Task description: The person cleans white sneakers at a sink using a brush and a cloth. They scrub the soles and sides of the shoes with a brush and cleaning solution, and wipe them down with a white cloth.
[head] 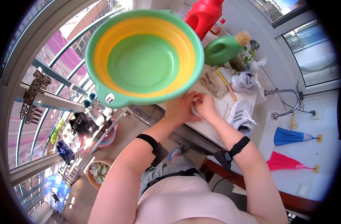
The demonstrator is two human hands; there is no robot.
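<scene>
My left hand (182, 107) and my right hand (205, 106) meet over the white counter, just below the rim of a green and yellow plastic basin (143, 61). Between them they hold a small white item (196, 109), mostly covered by the fingers. Right of my hands lie a white sneaker with grey stripes (241, 117) and a second white sneaker (245, 81). A yellow-backed scrub brush (225, 77) rests near a crumpled beige cloth-like item (214, 84). What lies under my fingers is hidden.
Behind stand a green detergent bottle (223, 50) and a large red bottle (204, 16). A curved metal faucet (288, 92) juts over a sink at the right. Blue (290, 136) and red (288, 161) cloths hang on the wall. Left are a shoe rack (97, 145) and a bucket (93, 179).
</scene>
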